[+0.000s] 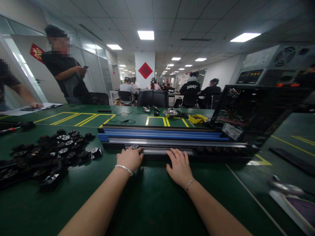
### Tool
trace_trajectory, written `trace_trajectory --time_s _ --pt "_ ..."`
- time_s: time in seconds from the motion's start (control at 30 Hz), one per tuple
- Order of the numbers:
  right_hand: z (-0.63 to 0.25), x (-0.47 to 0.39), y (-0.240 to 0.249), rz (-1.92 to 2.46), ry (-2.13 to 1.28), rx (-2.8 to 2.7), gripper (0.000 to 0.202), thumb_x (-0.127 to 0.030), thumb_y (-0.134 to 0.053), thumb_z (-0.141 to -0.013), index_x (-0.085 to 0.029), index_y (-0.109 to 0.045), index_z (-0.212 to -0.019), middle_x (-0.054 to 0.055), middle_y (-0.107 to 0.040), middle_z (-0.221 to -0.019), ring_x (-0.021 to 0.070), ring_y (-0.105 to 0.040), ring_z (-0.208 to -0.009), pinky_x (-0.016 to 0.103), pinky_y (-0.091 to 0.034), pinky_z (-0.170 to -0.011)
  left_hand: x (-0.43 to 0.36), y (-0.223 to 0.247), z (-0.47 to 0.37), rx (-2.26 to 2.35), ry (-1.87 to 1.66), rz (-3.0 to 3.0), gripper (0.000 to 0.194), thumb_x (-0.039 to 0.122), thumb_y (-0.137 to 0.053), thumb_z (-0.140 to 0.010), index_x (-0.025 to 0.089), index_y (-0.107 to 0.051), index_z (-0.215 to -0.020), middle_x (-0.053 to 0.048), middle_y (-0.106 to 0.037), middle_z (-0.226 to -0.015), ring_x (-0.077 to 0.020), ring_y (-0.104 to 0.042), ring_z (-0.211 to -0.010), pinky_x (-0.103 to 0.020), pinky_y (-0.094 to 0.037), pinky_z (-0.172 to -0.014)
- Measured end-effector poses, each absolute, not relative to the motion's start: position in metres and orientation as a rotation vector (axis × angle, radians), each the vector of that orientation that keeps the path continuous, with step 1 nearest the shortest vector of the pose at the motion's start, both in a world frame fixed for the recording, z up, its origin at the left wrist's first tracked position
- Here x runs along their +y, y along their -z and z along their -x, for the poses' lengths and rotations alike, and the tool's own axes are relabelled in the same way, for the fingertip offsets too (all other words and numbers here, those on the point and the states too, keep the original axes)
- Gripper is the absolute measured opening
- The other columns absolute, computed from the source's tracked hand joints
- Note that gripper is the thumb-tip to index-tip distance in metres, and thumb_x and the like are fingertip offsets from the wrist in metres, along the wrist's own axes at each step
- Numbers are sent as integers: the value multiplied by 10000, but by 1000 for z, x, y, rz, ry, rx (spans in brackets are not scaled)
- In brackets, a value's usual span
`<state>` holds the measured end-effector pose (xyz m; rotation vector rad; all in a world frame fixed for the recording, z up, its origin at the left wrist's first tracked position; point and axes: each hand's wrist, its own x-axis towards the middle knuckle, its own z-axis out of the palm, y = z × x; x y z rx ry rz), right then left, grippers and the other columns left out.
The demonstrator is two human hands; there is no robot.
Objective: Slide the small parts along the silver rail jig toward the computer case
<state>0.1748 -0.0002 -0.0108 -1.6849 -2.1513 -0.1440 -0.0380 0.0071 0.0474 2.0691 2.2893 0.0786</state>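
A long black rail [157, 151] with a metallic strip lies across the green table, in front of blue and black bars [162, 133]. My left hand [130, 159] has its fingers bent over the rail's left part, around a small black part [134, 147]; its fingertips are partly hidden, so the hold is unclear. Farther right, my right hand [180, 165] rests on the rail's front edge with its fingers spread and nothing in them. Several small dark parts [216, 149] sit in a row inside the rail's right end.
A pile of black parts [66, 152] covers the table's left side. An open computer case [261, 114] stands at the right, near a yellow tray [197, 118] and a metal bowl [169, 113]. A person [65, 68] stands at the back left.
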Motion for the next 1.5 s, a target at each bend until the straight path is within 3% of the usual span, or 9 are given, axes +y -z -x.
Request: trace_trajectory --time_s 0.17,0.37,0.97,1.5 --pt "-175 0 10 1685 143 -2151 510 -258 -455 -757 -261 -443 -1267 40 -422 -1348 219 -276 -1270 459 -56 -1075 8 -49 39 2318 -65 -2019 464 526 -341 -790 409 -494 -1213 -78 -480 -1321 -401 -469 -1121 -573 -388 -811" --pt "-175 -1 9 1706 141 -2165 514 -260 -456 -758 -258 -436 -1272 44 -413 -1355 220 -271 -1273 460 -49 -1076 9 -51 43 2320 -38 -2005 467 520 -334 -795 403 -485 -1222 -84 -463 -1339 -383 -471 -1130 -577 -379 -826" --pt "-174 -1 10 1694 166 -2154 510 -260 -462 -756 -258 -443 -1265 48 -423 -1344 219 -282 -1266 457 -63 -1073 17 -46 61 2266 -67 -2075 428 487 -349 -812 343 -562 -1154 -89 -612 -1163 -261 -563 -1042 -429 -407 -856" --pt "-175 -1 9 1684 133 -2144 508 -258 -460 -755 -255 -453 -1262 44 -429 -1343 214 -280 -1268 452 -49 -1076 25 -53 76 2206 22 -2077 459 444 -318 -815 277 -601 -1135 -93 -643 -1123 -254 -590 -1025 -371 -440 -855"
